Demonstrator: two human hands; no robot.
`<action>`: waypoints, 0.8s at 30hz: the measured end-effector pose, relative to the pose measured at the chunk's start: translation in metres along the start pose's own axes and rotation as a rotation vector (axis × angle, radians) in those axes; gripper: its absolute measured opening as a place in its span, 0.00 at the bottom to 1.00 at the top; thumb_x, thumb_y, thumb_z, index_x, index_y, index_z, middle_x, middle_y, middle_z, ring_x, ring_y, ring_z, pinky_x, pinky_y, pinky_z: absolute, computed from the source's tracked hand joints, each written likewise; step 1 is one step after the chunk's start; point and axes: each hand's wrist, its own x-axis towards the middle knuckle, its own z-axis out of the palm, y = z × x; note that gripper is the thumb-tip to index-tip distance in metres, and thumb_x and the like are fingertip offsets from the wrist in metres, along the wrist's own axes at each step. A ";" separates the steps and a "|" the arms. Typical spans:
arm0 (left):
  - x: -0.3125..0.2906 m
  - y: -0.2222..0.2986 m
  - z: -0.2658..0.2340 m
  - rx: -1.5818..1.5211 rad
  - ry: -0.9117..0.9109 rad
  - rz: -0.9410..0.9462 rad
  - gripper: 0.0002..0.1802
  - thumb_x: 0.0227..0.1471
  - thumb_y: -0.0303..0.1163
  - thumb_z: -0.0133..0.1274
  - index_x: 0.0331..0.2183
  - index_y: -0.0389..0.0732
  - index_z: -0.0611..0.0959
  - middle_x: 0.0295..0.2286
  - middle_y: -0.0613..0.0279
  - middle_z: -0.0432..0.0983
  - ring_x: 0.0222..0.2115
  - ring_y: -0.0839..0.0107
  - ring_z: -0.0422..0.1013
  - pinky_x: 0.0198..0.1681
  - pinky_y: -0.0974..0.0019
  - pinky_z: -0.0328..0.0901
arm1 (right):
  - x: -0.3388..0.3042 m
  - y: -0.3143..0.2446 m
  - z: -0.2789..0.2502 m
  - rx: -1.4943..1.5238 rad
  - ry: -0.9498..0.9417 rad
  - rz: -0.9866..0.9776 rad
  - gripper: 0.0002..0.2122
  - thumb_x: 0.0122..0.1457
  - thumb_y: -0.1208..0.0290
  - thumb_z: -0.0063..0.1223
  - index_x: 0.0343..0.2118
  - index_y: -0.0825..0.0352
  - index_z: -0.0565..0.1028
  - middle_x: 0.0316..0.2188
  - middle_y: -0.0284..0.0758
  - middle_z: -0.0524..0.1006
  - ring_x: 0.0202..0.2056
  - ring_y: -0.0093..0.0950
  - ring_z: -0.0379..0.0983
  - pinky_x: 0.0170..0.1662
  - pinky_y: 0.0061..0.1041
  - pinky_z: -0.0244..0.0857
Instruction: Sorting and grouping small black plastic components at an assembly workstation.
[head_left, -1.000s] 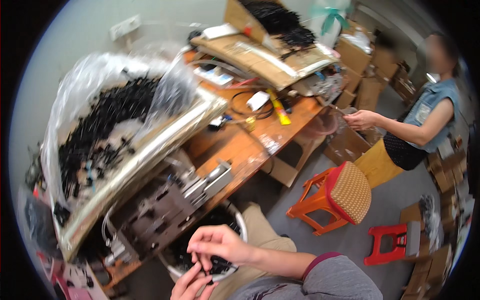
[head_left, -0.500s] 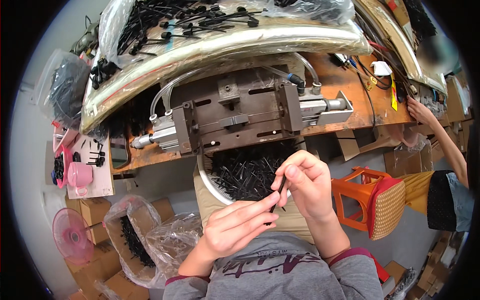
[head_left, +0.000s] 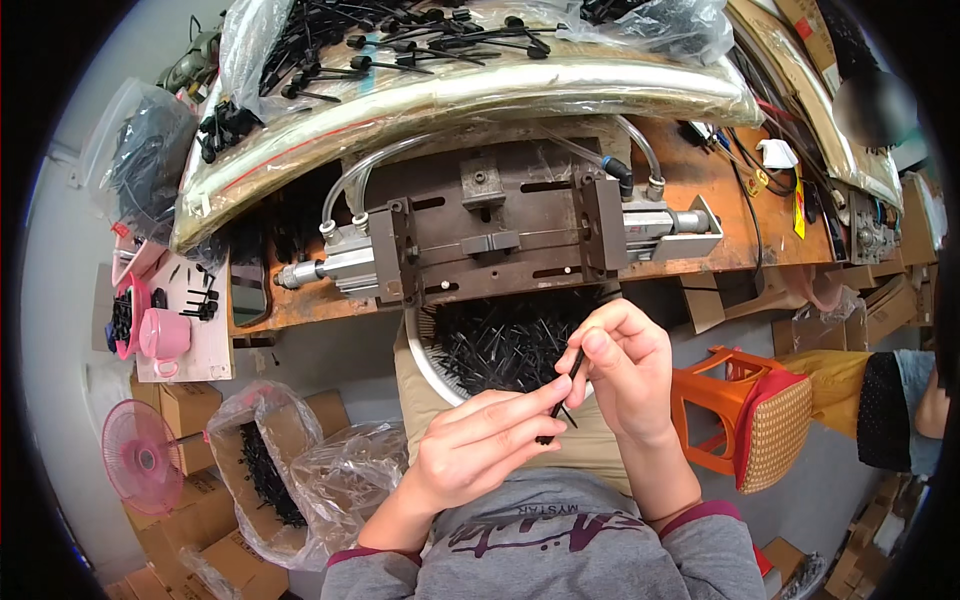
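My left hand [head_left: 478, 448] and my right hand [head_left: 625, 368] meet above my lap, both pinching one thin black plastic rod [head_left: 563, 393]. Right behind them a round white basin [head_left: 425, 355] on my lap holds a heap of similar black rods. Above the basin a metal pneumatic press fixture [head_left: 495, 240] sits on the orange workbench [head_left: 720, 190]. A long tray lined with clear plastic [head_left: 470, 85] at the bench's back carries several black pins.
An orange stool with a woven seat [head_left: 765, 415] stands at my right, and another person [head_left: 905, 395] sits beyond it. At my left are plastic bags of black parts [head_left: 275, 465], cardboard boxes, a pink fan [head_left: 140, 455] and a pink cup [head_left: 165, 333].
My head has swung from looking right across the bench to looking straight down. Both hands have come together on the black rod over the basin.
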 end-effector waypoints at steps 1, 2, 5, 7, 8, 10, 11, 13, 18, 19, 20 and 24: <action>-0.001 -0.001 0.000 0.002 0.000 -0.001 0.15 0.34 0.22 0.64 0.31 0.29 0.84 0.45 0.48 0.76 0.32 0.62 0.76 0.34 0.66 0.72 | -0.001 0.001 -0.001 -0.001 -0.002 0.006 0.05 0.62 0.77 0.49 0.34 0.74 0.72 0.27 0.42 0.77 0.20 0.24 0.74 0.23 0.19 0.70; -0.002 -0.001 0.000 0.004 0.000 -0.002 0.14 0.34 0.22 0.64 0.31 0.29 0.84 0.45 0.48 0.76 0.32 0.62 0.76 0.34 0.66 0.72 | -0.001 0.002 -0.001 -0.002 -0.003 0.012 0.05 0.62 0.77 0.49 0.34 0.74 0.72 0.27 0.42 0.77 0.20 0.24 0.74 0.23 0.19 0.70; -0.002 -0.002 0.001 0.056 0.010 -0.011 0.17 0.31 0.24 0.66 0.31 0.32 0.85 0.42 0.50 0.78 0.31 0.63 0.77 0.33 0.67 0.72 | -0.001 0.005 -0.001 0.065 0.017 0.077 0.06 0.62 0.75 0.49 0.36 0.74 0.73 0.28 0.41 0.78 0.20 0.24 0.74 0.24 0.20 0.70; -0.004 -0.003 0.001 0.103 0.026 -0.019 0.18 0.30 0.25 0.67 0.31 0.33 0.85 0.40 0.51 0.79 0.31 0.64 0.77 0.33 0.67 0.72 | 0.001 0.006 0.000 0.043 0.005 0.122 0.06 0.62 0.75 0.50 0.37 0.74 0.74 0.28 0.41 0.78 0.21 0.23 0.74 0.25 0.19 0.70; -0.006 -0.004 0.001 0.125 0.037 -0.023 0.18 0.30 0.25 0.67 0.31 0.33 0.85 0.41 0.51 0.79 0.31 0.64 0.77 0.33 0.67 0.72 | 0.000 0.007 0.000 0.035 0.000 0.149 0.07 0.62 0.75 0.50 0.37 0.74 0.74 0.28 0.41 0.78 0.21 0.23 0.74 0.25 0.19 0.70; -0.009 -0.005 0.001 0.147 0.042 -0.029 0.18 0.30 0.25 0.67 0.31 0.33 0.85 0.41 0.51 0.79 0.31 0.63 0.77 0.33 0.67 0.72 | 0.000 0.012 -0.002 0.036 -0.010 0.181 0.06 0.61 0.76 0.51 0.36 0.74 0.75 0.29 0.40 0.79 0.22 0.22 0.74 0.27 0.19 0.70; -0.011 -0.006 0.001 0.147 0.036 -0.032 0.18 0.30 0.24 0.67 0.31 0.33 0.85 0.41 0.51 0.79 0.31 0.63 0.77 0.33 0.67 0.72 | -0.001 0.013 -0.003 0.027 -0.015 0.187 0.06 0.61 0.76 0.51 0.36 0.74 0.75 0.29 0.39 0.78 0.22 0.21 0.74 0.27 0.19 0.70; -0.012 -0.007 0.001 0.167 0.030 -0.027 0.18 0.31 0.24 0.67 0.31 0.33 0.85 0.41 0.51 0.79 0.31 0.63 0.77 0.33 0.67 0.72 | -0.001 0.014 -0.004 0.019 -0.034 0.214 0.05 0.61 0.77 0.51 0.35 0.73 0.75 0.28 0.38 0.78 0.23 0.21 0.74 0.28 0.19 0.69; -0.004 -0.007 -0.004 0.252 0.053 -0.010 0.18 0.32 0.23 0.66 0.32 0.32 0.85 0.41 0.50 0.78 0.33 0.63 0.77 0.35 0.67 0.72 | -0.001 0.015 0.000 -0.010 -0.036 0.253 0.06 0.63 0.74 0.49 0.37 0.72 0.74 0.27 0.35 0.77 0.24 0.19 0.72 0.28 0.19 0.68; 0.001 -0.008 -0.006 0.276 0.057 -0.017 0.16 0.33 0.23 0.66 0.32 0.33 0.84 0.43 0.49 0.77 0.34 0.63 0.77 0.35 0.67 0.71 | -0.001 0.017 0.001 -0.043 0.008 0.250 0.08 0.64 0.73 0.47 0.41 0.72 0.73 0.28 0.35 0.77 0.25 0.20 0.72 0.29 0.19 0.68; 0.006 -0.010 -0.007 0.319 0.081 -0.034 0.16 0.33 0.23 0.66 0.31 0.33 0.84 0.44 0.49 0.77 0.35 0.63 0.76 0.36 0.67 0.71 | -0.003 0.015 0.001 -0.061 0.022 0.258 0.09 0.64 0.72 0.46 0.43 0.71 0.71 0.29 0.37 0.77 0.26 0.20 0.73 0.29 0.18 0.68; 0.022 -0.028 -0.009 0.545 0.147 -0.080 0.16 0.33 0.24 0.66 0.31 0.35 0.83 0.45 0.53 0.76 0.36 0.61 0.75 0.38 0.64 0.71 | -0.007 0.019 -0.012 -0.105 0.063 0.229 0.08 0.63 0.73 0.47 0.42 0.71 0.72 0.29 0.37 0.77 0.25 0.20 0.72 0.29 0.17 0.66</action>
